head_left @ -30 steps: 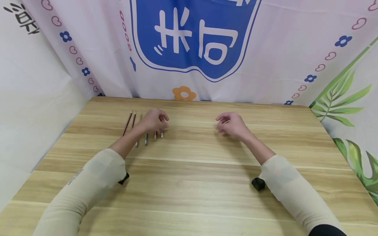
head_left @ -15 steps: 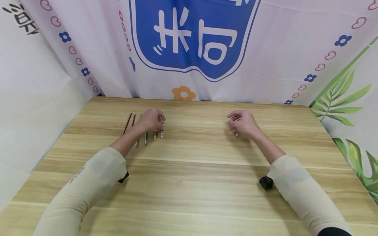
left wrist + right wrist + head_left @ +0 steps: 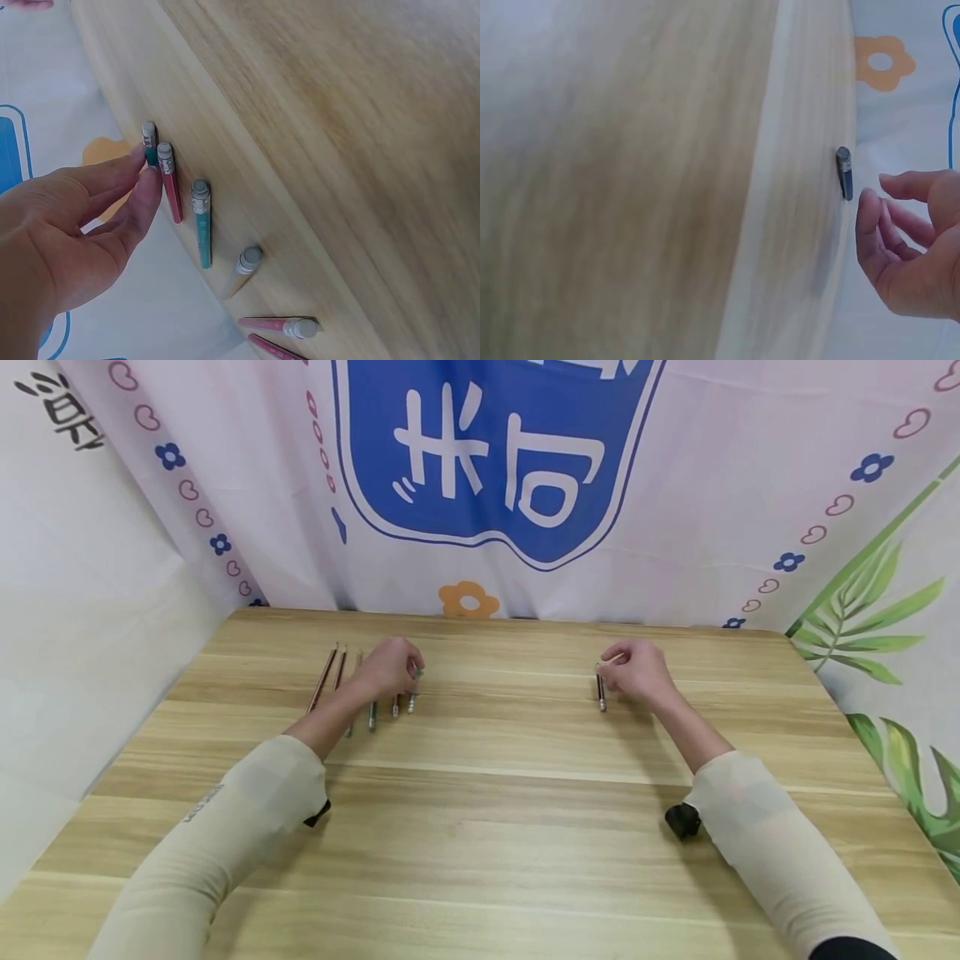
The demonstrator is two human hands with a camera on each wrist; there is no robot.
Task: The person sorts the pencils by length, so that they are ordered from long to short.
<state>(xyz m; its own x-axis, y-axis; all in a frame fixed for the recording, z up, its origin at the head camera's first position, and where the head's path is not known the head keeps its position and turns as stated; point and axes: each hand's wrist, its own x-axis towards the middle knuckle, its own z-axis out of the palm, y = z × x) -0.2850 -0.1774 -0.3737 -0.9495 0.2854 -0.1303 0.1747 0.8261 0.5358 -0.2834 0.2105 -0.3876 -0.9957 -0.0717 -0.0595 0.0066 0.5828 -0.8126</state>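
My left hand (image 3: 392, 667) pinches a green pencil (image 3: 152, 155) between thumb and fingers, its grey eraser end pointing toward me. Right beside it lies a red pencil (image 3: 172, 191). Further left on the table are another green pencil (image 3: 203, 232), a tan one (image 3: 244, 271) and two reddish-brown ones (image 3: 322, 678), partly covered by the left forearm. On the right side, a dark pencil (image 3: 601, 692) rests on the table by itself, eraser end toward me. My right hand (image 3: 640, 670) hovers just right of it, fingers loosely bent, holding nothing.
The wooden table (image 3: 480, 827) runs back to a printed cloth (image 3: 720, 510) hanging along its far edge. A black wrist camera (image 3: 682, 820) sits under the right sleeve, another black piece (image 3: 318, 814) under the left.
My right hand has moved right and come away from the dark pencil, which now lies in plain view on the table. The left hand has stayed nearly in place by the pencils.
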